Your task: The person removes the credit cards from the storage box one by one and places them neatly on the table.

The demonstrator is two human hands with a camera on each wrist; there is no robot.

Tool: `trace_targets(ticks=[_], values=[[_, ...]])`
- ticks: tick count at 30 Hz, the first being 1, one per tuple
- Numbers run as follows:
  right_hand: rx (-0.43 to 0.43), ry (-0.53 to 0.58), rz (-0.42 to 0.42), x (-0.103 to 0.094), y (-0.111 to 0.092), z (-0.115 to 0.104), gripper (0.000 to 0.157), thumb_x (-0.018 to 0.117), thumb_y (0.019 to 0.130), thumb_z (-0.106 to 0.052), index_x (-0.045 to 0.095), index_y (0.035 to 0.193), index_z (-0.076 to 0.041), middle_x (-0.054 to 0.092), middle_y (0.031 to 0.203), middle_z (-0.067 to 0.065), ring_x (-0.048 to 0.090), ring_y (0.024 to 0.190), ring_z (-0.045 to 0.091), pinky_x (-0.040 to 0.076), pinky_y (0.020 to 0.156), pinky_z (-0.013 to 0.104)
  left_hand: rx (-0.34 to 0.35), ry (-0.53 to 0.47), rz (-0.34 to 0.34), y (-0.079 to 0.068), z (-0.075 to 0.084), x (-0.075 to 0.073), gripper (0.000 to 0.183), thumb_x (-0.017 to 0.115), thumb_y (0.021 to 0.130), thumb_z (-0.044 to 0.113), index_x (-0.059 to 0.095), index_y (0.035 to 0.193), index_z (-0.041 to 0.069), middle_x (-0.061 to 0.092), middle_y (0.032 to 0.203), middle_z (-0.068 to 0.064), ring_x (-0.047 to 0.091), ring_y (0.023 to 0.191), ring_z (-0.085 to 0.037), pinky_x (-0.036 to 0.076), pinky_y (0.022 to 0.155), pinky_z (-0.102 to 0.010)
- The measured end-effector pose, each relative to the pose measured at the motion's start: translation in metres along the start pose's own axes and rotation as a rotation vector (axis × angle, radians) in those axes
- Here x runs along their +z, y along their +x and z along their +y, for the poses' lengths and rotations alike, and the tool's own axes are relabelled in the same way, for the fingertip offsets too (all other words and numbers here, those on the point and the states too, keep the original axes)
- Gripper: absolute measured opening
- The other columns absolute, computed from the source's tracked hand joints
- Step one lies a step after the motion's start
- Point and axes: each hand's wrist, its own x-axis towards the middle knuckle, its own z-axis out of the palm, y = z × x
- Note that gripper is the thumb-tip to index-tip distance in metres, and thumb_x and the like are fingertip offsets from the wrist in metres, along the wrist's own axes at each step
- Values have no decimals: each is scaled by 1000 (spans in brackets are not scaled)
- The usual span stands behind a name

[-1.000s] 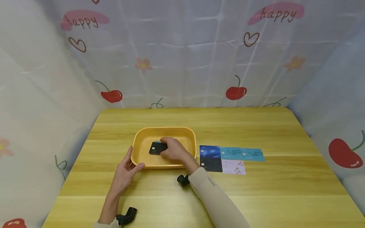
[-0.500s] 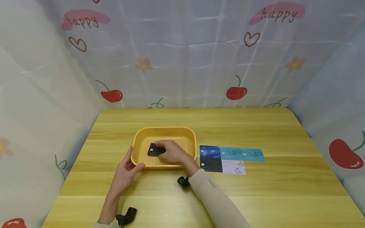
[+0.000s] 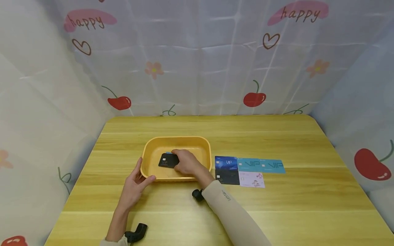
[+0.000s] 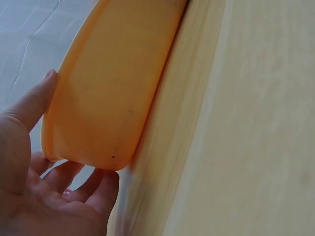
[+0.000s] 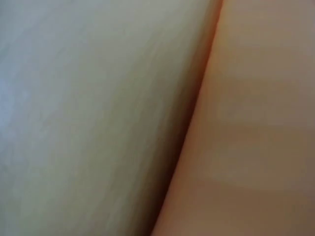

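Observation:
In the head view a yellow tray [image 3: 176, 178] sits on the table, with a black VIP card [image 3: 167, 160] inside it. A blue edge [image 3: 168, 152] shows from behind that card. My right hand [image 3: 188, 162] reaches over the tray's near rim and pinches the black card by its right side. My left hand [image 3: 134, 186] grips the tray's near left corner. The left wrist view shows its thumb [image 4: 37, 101] on the rim and its fingers curled against the end wall. In the right wrist view only the blurred tray wall [image 5: 246, 137] and tabletop appear; the hand is hidden.
Right of the tray, cards lie edge to edge in two rows: a dark blue card [image 3: 226, 163], two light blue cards [image 3: 248, 165], a black card [image 3: 227, 177] and a pink card [image 3: 252, 179]. Black wrist camera mounts [image 3: 136, 233] sit at both wrists. Printed sheeting surrounds the table.
The black card in the tray has shifted slightly left along with my right hand, its tilt changing a little. My left hand keeps its place on the tray, and the cards at the right have not moved.

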Motion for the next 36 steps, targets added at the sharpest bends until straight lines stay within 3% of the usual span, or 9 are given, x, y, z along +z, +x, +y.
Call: trace_targets(ticks=[9,19,28,36], values=[[19,-45,-18,0,1,0,63,71,81,5,52,141,0,58,136,13,55,121,28,46,99,36,5,4,3,0,1,0,90,70,94,16,8,159,11,11,162,-10,24,144,-30,36,103,-18],[0,-18,-28,-2,1,1,62,66,79,11,55,139,-2,59,135,11,55,122,26,45,101,34,10,6,4,1,3,1,90,69,94,15,8,159,9,10,162,-11,24,144,-30,36,102,-17],[-9,-49,-36,1,4,-1,66,77,79,-4,53,140,-1,59,135,11,55,120,25,44,100,32,-16,21,9,1,3,1,89,69,95,15,8,159,11,10,163,-9,24,145,-30,36,103,-19],[-25,-97,7,4,4,-1,60,76,80,-2,57,137,-3,63,129,9,53,121,27,42,103,33,-8,12,8,0,3,1,90,70,94,14,8,159,8,10,163,-10,24,145,-30,35,105,-23]])
